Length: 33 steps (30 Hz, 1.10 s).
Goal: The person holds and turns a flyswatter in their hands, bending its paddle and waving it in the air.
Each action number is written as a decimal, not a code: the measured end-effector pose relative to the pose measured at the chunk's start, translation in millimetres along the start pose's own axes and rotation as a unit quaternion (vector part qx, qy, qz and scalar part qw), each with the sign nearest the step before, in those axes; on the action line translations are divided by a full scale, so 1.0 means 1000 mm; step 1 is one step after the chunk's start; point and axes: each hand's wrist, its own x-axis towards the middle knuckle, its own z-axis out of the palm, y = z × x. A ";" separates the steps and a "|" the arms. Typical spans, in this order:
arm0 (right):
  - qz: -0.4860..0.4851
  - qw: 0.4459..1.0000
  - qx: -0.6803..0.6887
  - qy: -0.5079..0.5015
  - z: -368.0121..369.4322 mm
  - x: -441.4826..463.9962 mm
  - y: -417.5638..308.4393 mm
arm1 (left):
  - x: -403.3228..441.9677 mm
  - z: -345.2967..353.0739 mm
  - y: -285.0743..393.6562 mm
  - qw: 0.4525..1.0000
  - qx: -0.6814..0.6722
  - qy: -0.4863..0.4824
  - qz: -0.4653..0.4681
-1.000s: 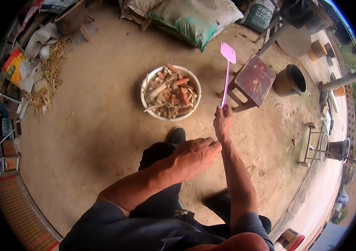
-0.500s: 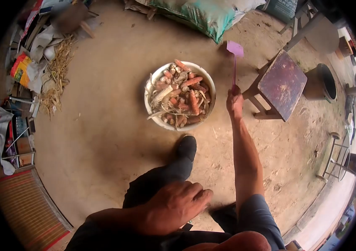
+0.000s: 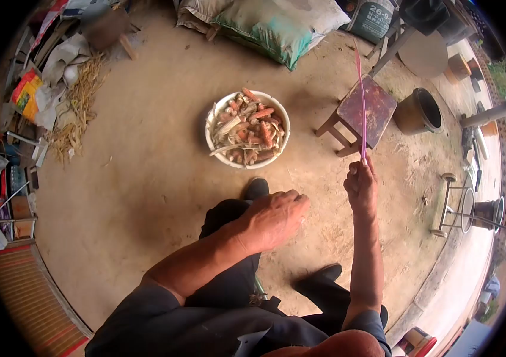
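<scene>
My right hand (image 3: 362, 187) is wrapped round the handle of a pink fly swatter (image 3: 363, 116). The swatter points up and away, seen nearly edge-on in front of the stool, so its flat head hardly shows. My left hand (image 3: 275, 220) is held over my lap with curled fingers; anything inside them is hidden. Beyond it, a white basin (image 3: 235, 164) on the floor holds a heap of reddish corn cobs (image 3: 265, 134) and pale husks (image 3: 227, 128). Neither hand touches the basin.
A worn wooden stool (image 3: 378, 107) stands at right, beside a dark bucket (image 3: 407, 113). Stuffed sacks (image 3: 265, 35) lie at the back. Dry straw (image 3: 74, 122) and clutter line the left, above a woven mat (image 3: 30, 297). A metal-framed stand (image 3: 455, 205) is at far right.
My right hand has drawn back toward me and right, tilting the swatter upright and edge-on. My left hand has risen forward, still curled. The view has shifted, taking in more on the right.
</scene>
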 end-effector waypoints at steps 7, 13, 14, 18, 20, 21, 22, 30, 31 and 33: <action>0.005 0.995 0.086 -0.041 -0.025 -0.107 -0.060 | 0.010 0.025 0.003 0.997 -0.053 0.033 -0.048; -0.009 0.998 -0.054 0.009 -0.050 -0.164 -0.064 | 0.026 0.056 0.003 0.996 -0.031 0.075 -0.022; 0.033 0.989 -0.131 0.056 -0.060 -0.166 -0.056 | 0.028 0.056 0.006 0.997 -0.036 0.072 -0.020; -0.026 0.935 -0.333 0.120 -0.089 -0.179 -0.031 | 0.035 0.058 0.015 0.997 -0.035 0.052 -0.048; -0.109 0.888 -0.429 0.122 -0.115 -0.185 -0.013 | 0.039 0.063 0.019 0.996 -0.042 0.048 -0.061; -0.161 0.841 -0.506 0.103 -0.118 -0.186 -0.011 | 0.042 0.066 0.020 0.995 -0.049 0.047 -0.075; -0.212 0.785 -0.577 0.083 -0.120 -0.187 -0.012 | 0.043 0.066 0.018 0.995 -0.057 0.053 -0.063; 0.050 0.998 0.011 0.029 -0.080 -0.254 -0.113 | 0.049 0.068 0.024 0.994 -0.070 0.045 -0.067; 0.045 0.999 0.011 0.029 -0.087 -0.257 -0.115 | 0.049 0.068 0.024 0.994 -0.066 0.050 -0.067; 0.034 0.988 0.138 -0.061 -0.106 -0.265 -0.119 | 0.051 0.070 0.023 0.995 -0.061 0.051 -0.067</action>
